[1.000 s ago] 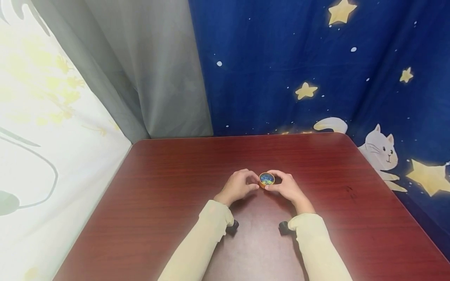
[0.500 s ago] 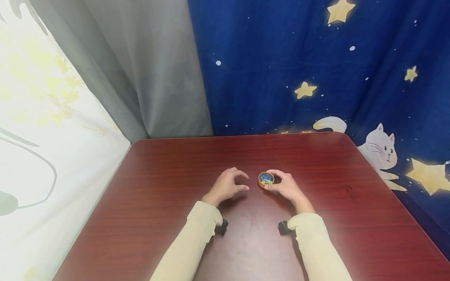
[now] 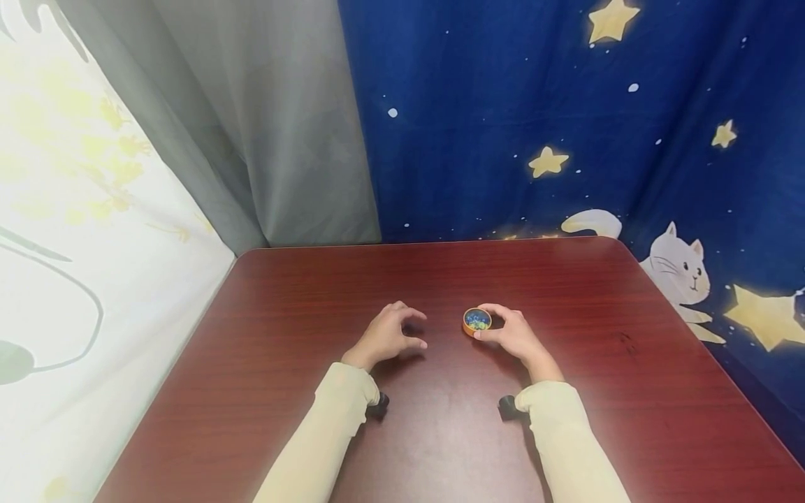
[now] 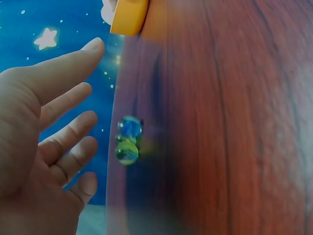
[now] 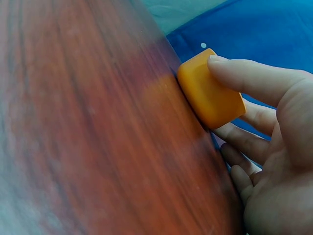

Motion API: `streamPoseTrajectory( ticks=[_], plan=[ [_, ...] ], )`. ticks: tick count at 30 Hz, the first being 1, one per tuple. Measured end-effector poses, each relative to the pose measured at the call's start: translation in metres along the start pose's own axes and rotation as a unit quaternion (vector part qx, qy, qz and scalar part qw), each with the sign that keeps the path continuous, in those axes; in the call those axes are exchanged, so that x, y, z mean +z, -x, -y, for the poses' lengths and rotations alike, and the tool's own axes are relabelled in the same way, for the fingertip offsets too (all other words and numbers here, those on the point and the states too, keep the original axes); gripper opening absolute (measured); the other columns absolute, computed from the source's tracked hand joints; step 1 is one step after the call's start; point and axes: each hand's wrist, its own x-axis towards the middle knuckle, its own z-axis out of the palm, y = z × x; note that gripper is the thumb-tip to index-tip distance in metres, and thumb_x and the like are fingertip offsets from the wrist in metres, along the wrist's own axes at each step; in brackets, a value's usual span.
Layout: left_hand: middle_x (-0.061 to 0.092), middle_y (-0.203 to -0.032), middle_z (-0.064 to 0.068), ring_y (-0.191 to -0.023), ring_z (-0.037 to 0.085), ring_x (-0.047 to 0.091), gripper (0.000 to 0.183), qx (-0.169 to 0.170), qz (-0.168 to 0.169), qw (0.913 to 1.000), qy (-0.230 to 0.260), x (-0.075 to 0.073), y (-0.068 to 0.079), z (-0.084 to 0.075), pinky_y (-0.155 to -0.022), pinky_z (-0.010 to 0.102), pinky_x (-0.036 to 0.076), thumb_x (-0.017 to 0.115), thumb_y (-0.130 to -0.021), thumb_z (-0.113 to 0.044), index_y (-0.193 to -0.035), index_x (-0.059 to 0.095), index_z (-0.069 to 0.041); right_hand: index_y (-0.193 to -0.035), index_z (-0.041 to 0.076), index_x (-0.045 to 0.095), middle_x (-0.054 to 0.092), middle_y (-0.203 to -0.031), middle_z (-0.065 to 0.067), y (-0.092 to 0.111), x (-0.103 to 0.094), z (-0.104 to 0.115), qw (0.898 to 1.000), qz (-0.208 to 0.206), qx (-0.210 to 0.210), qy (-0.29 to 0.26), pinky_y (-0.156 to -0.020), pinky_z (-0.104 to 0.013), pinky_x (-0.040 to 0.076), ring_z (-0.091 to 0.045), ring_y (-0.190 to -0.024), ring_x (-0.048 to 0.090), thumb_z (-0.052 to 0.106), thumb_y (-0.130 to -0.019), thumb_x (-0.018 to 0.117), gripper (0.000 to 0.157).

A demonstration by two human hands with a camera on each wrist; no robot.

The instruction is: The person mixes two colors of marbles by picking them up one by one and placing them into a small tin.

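Note:
A small round yellow bowl [image 3: 467,330] stands on the table with blue and green marbles [image 3: 478,321] inside. My right hand [image 3: 517,338] grips it from the right, the thumb at its near side. In the right wrist view the thumb presses the smooth yellow wall. My left hand [image 3: 383,337] is left of the bowl and apart from it, thumb and fingers spread, holding nothing. The left wrist view has a few glass marbles [image 4: 128,152], blue and yellow-green, on the table beyond the left fingertips. In the head view I cannot make out these marbles; the hand probably covers them.
The reddish-brown wooden table [image 3: 302,293] has rounded far corners. Behind it hang a grey curtain [image 3: 302,140] and a blue curtain [image 3: 465,154] printed with stars and a cat. Black devices sit at the left wrist [image 3: 379,406] and the right wrist [image 3: 508,408].
My left hand has drawn away from the bowl toward the left, its thumb and fingers parting a little. The right hand and the bowl have stayed in place.

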Motion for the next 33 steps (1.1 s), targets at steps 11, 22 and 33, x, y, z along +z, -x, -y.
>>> streamPoseTrajectory(
  ticks=[11,22,33],
  plan=[
    [0.059,-0.101,0.001,-0.093,0.019,0.052,0.052,-0.015,0.008,0.9998,0.004,-0.004,0.008,0.013,-0.083,0.035,0.043,0.089,-0.068,-0.028,-0.116,0.07,-0.016,-0.124,0.009,0.063,0.061,-0.119,-0.016,0.001,-0.001,0.0,1.0,-0.001,-0.008,-0.001,-0.101,-0.053,0.031,-0.033,-0.117,0.048,0.013,-0.073,0.084,0.054],
    [0.059,-0.094,-0.001,-0.086,0.015,0.054,0.049,-0.012,0.007,0.9999,-0.006,-0.005,0.014,0.023,-0.08,0.032,0.045,0.09,-0.067,-0.024,-0.111,0.072,-0.013,-0.125,0.01,0.063,0.058,-0.122,-0.017,0.002,-0.002,0.001,1.0,-0.001,0.003,0.001,-0.103,-0.054,0.027,-0.035,-0.121,0.04,0.015,-0.073,0.083,0.056],
    [0.06,-0.091,-0.003,-0.086,0.015,0.056,0.042,-0.046,-0.007,0.9989,-0.007,-0.005,0.018,0.028,-0.08,0.034,0.046,0.089,-0.07,-0.022,-0.107,0.073,-0.012,-0.124,0.008,0.063,0.062,-0.119,-0.015,0.002,-0.001,0.001,1.0,0.001,-0.009,-0.001,-0.101,-0.052,0.033,-0.032,-0.116,0.05,0.012,-0.073,0.083,0.055]
  ],
)
